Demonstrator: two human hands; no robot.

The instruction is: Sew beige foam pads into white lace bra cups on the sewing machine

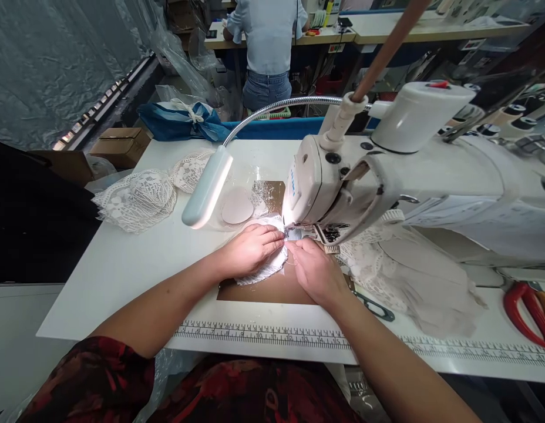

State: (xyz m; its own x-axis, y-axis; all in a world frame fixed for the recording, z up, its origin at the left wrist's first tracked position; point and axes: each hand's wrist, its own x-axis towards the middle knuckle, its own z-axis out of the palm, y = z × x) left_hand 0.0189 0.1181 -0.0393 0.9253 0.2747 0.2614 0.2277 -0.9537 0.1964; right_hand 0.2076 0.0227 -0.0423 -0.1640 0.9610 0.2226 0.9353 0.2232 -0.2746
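Note:
A white lace piece (269, 270) lies under the needle area of a white sewing machine (316, 176), lit by its lamp. My left hand (254, 249) rests flat on top of this lace, fingers stretched toward the presser foot (292, 234). From the other side, my right hand (314, 264) has its fingers closed at the right edge of the lace, the tips close to the foot. A brown plate (255, 292) is beneath both hands. The stitching point itself is partly hidden by my fingertips.
Stacked lace cups (138, 200) lie at the left, near a lamp head (207, 188). A beige oval pad (237, 205) sits behind my left hand. More lace and beige fabric (435, 282), plus red-handled scissors (525, 314), are at right. A printed ruler (263, 336) runs along the front edge. A person (269, 47) is beyond.

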